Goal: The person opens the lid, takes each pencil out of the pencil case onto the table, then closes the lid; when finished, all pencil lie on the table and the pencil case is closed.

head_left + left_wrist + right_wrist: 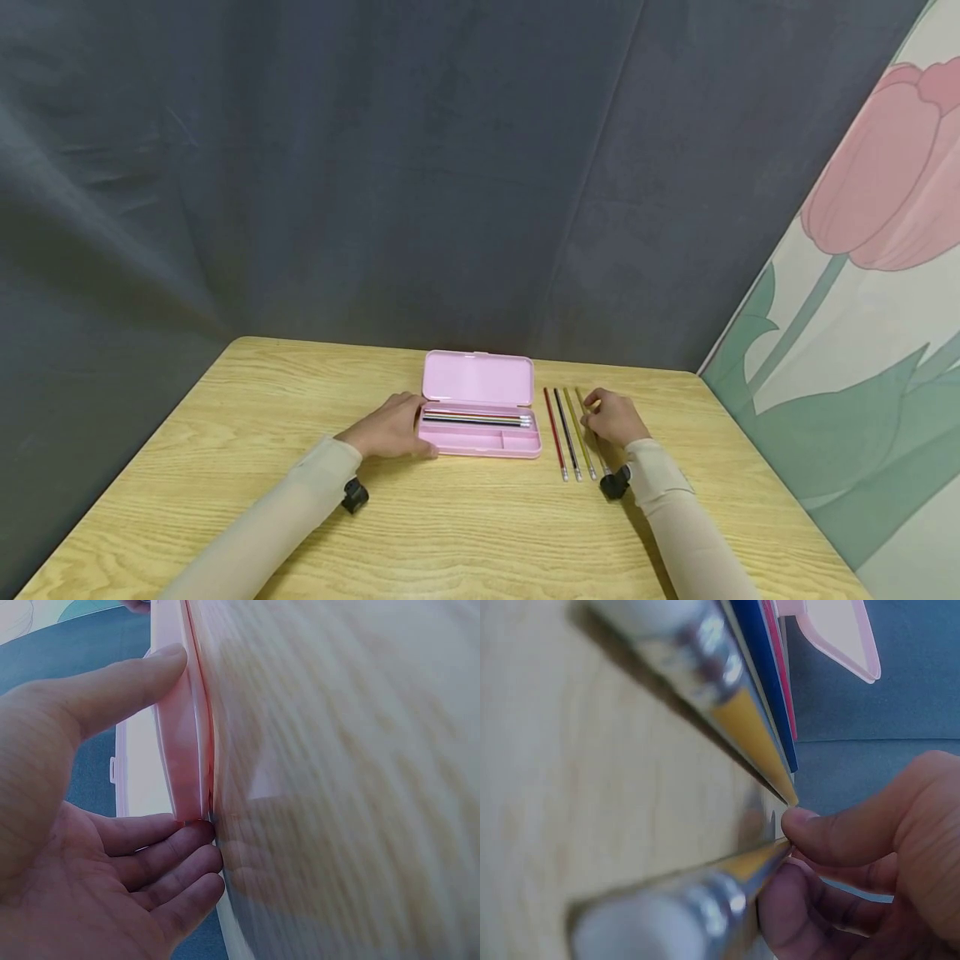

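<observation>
A pink pencil case [480, 452] lies with its lid [477, 379] raised at the back, several pencils [476, 418] inside its rear compartment. At its left end my left hand [390, 429] holds the corner, thumb on the front wall and fingers against the side. To the right of the case, my right hand [615, 418] pinches the rightmost yellow pencil [739, 868] between thumb and fingers; its white eraser points toward me. Left of that pencil lie another yellow pencil [579, 433], a dark blue pencil [567, 433] and a red pencil [555, 433], roughly side by side.
Everything sits on a wood-grain table [450, 533]. A dark curtain [420, 183] hangs behind its far edge. On the right stands a wall panel [870, 333] with a painted tulip. The case's front part has a divider [502, 439].
</observation>
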`<state>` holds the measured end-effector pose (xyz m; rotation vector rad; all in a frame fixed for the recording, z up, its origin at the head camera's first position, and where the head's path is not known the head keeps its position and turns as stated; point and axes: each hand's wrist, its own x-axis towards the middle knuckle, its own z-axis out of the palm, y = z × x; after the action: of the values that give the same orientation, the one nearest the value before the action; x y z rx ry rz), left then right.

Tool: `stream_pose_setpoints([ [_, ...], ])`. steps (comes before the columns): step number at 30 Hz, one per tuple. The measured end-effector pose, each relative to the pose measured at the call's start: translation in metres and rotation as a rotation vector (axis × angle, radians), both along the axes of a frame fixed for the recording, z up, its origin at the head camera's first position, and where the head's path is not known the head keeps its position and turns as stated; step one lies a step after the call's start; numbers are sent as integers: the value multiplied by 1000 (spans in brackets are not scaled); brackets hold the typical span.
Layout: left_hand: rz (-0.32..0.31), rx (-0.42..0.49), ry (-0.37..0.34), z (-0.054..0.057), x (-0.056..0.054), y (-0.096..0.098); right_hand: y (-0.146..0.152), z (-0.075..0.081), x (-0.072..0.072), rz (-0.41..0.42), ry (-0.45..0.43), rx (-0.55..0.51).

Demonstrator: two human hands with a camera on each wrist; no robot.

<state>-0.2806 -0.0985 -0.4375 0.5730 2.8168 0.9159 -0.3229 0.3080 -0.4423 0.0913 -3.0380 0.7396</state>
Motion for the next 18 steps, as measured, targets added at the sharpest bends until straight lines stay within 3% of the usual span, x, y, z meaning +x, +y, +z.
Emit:
stream_pose_setpoints([
  [8,-3,0,1,-1,-1,-1,-2,2,2,-15,-23,-16],
  [18,-2,-4,-3,0,1,-1,2,8,1,-16,75,7],
])
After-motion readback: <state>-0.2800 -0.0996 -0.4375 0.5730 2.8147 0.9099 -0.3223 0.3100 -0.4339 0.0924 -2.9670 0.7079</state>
